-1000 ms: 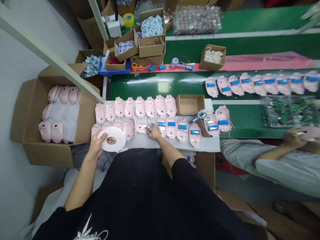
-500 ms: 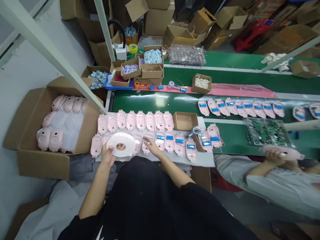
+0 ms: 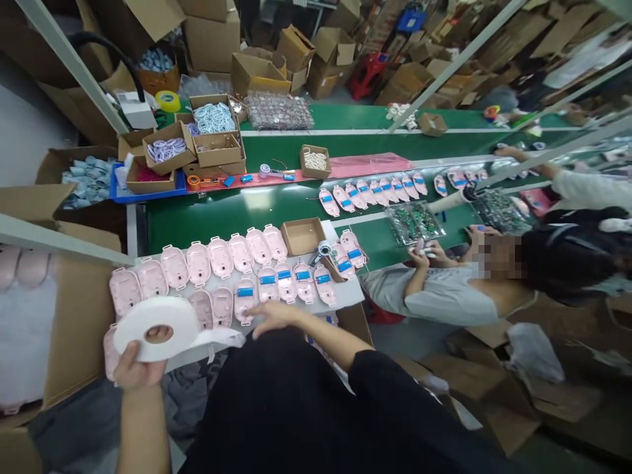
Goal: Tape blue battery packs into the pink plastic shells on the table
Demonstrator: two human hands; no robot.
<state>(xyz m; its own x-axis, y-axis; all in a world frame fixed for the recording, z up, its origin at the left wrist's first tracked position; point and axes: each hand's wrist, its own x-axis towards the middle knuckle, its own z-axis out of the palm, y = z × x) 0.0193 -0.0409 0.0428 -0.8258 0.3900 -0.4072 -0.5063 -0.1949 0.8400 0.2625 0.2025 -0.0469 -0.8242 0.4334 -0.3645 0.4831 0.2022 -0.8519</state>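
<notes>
My left hand [image 3: 139,370] grips a large roll of white tape [image 3: 129,322] by its lower edge, and a loose strip [image 3: 220,337] trails from it to the right. My right hand [image 3: 274,317] has its fingers spread, fingertips at the lower end of a pink plastic shell [image 3: 245,312]. Whether they touch the shell I cannot tell. A blue battery [image 3: 245,291] lies inside that shell. Other pink shells to its right also hold blue batteries [image 3: 267,280]. The back row of shells [image 3: 199,263] has none, and the roll partly hides shells at the left.
A small cardboard box [image 3: 302,238] and a handheld fan part [image 3: 323,251] lie at the right. Behind runs the green conveyor [image 3: 207,220] with more shells [image 3: 355,195] and bagged circuit boards [image 3: 415,220]. A co-worker [image 3: 444,289] sits at the right. A large carton [image 3: 76,316] stands left.
My view has swung right. My right hand has drawn back from the shell, whose blue battery now shows. The tape roll has come closer, and its loose strip is now visible.
</notes>
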